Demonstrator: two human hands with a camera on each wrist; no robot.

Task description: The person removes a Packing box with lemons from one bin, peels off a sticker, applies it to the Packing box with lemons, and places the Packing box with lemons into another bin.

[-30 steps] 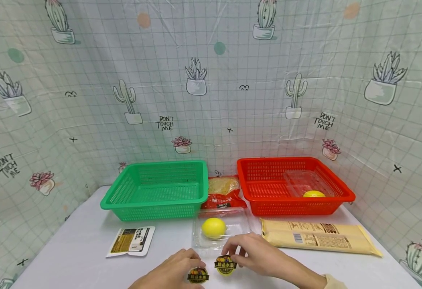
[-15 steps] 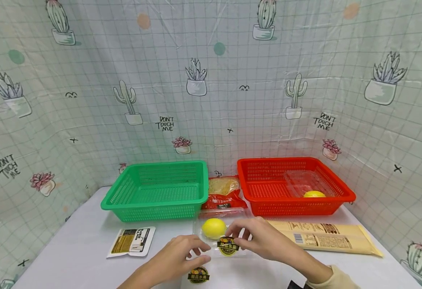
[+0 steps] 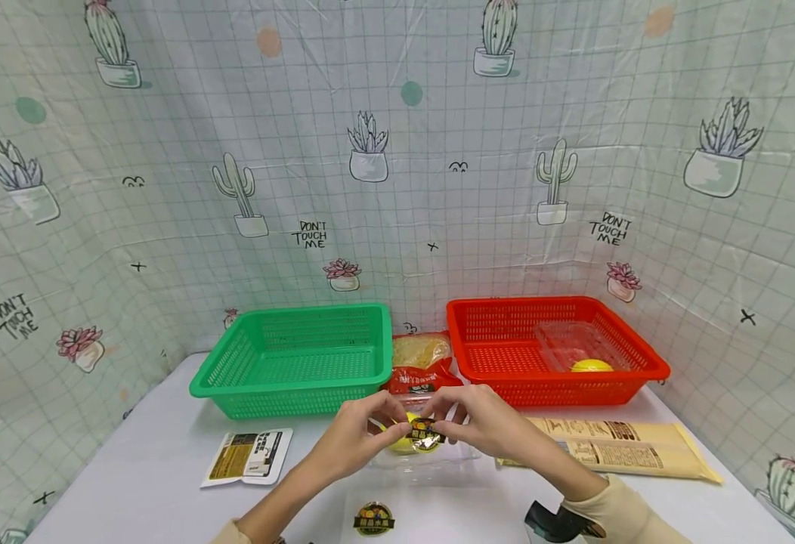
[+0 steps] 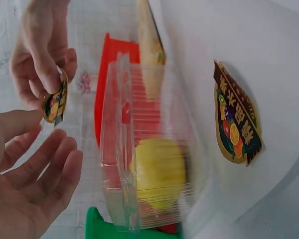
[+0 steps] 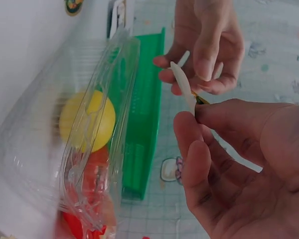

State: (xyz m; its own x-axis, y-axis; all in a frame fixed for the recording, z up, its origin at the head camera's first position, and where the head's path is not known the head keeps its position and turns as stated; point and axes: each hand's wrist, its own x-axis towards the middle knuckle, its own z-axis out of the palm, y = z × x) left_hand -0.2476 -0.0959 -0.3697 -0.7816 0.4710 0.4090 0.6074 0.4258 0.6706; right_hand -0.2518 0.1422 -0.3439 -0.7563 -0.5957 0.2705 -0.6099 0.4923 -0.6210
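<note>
In the head view my right hand [image 3: 482,419] pinches a dark fruit sticker [image 3: 426,435] between thumb and fingertips, over the clear plastic box [image 3: 431,472]. Its pale back faces the right wrist view. My left hand [image 3: 357,434] is close at the sticker's other edge, thumb and fingers apart. Inside the box lies a yellow lemon [image 4: 160,172], partly hidden by the hands in the head view. A second, matching sticker [image 3: 373,519] lies on a white sheet [image 3: 438,517] at the table's front.
Behind are a green basket [image 3: 289,397] and a red basket [image 3: 527,389], which holds another clear box with a yellow fruit [image 3: 591,365]. A red food bag [image 3: 425,374] sits between them. A long tan package [image 3: 632,453] lies right, a small packet [image 3: 248,457] left.
Both hands have moved forward from the white sheet to above the box. The right hand has carried one sticker there; the left hand has come up beside it.
</note>
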